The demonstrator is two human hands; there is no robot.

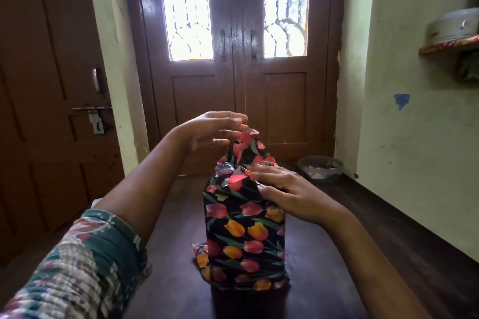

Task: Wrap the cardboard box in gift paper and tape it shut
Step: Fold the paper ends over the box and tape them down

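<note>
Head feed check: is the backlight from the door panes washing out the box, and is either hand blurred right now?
Head view: the door panes are blown out white, yet the wrapped box is readable, with glossy glints near its top fold; the left hand is motion-smeared, the right hand sharp; the sleeve is soft and the door frames bow from the wide lens.

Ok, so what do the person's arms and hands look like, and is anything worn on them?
The left hand and right hand are bare: no rings, watch or bangles show. The left arm wears a sleeve that ends near the elbow, printed in teal, pink and white with floral and checked patches. The right arm shows no sleeve in view.
</note>
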